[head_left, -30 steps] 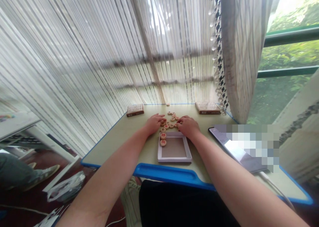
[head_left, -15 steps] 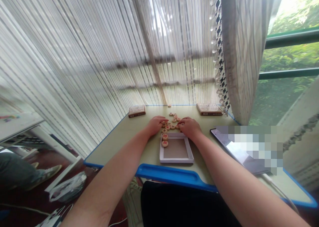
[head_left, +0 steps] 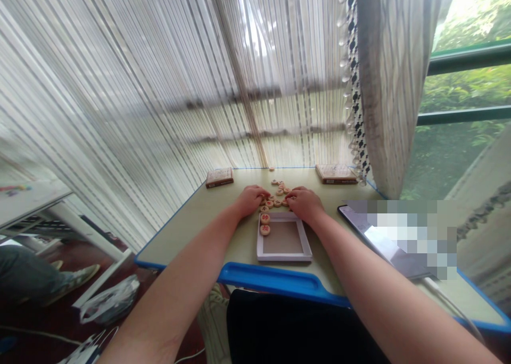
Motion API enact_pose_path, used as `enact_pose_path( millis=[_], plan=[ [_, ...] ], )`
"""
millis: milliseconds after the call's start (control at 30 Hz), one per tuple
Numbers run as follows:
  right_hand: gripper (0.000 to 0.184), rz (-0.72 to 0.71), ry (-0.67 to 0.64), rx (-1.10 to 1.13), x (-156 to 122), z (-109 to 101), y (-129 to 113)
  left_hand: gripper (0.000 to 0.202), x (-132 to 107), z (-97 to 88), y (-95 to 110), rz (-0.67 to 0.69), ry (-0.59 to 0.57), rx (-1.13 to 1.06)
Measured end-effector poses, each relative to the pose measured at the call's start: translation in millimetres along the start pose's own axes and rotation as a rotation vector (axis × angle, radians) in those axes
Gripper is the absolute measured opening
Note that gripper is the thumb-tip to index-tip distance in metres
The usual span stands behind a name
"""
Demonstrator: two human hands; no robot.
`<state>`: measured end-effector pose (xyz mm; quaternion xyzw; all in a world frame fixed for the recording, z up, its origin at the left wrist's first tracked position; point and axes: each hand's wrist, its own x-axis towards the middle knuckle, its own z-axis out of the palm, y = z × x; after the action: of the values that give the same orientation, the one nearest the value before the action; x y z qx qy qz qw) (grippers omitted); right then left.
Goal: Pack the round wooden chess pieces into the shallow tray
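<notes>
Several pale discs (head_left: 265,219) | lettered red or dark | left grip (head_left: 251,199), right grip (head_left: 306,202): closure unclear

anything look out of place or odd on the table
One round piece sits alone at the far edge of the table, apart from the cluster of pieces between the left hand and the right hand. Nothing looks visibly damaged.

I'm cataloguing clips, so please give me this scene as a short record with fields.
left hand: fingers at the left of the loose round pieces
right hand: fingers at their right
grip: cannot tell
pale tray: two red-marked pieces along its left side
phone: on the table, to the right
far corners: left box, right box
</notes>
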<state>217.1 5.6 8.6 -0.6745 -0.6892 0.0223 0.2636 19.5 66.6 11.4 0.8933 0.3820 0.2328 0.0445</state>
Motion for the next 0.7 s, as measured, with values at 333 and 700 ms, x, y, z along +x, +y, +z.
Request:
enact_pose_path(
  millis=[333,700],
  plan=[
    [0.026,-0.007,-0.023,-0.036,-2.1,-1.8,-1.9,0.028,-1.1,-4.0,5.3,-0.068,0.07,-0.053],
    [0.046,-0.085,0.064,-0.063,-3.4,-18.0,-10.5,0.03,-3.1,-7.2,8.1,-0.019,0.079,-0.049]
  ],
)
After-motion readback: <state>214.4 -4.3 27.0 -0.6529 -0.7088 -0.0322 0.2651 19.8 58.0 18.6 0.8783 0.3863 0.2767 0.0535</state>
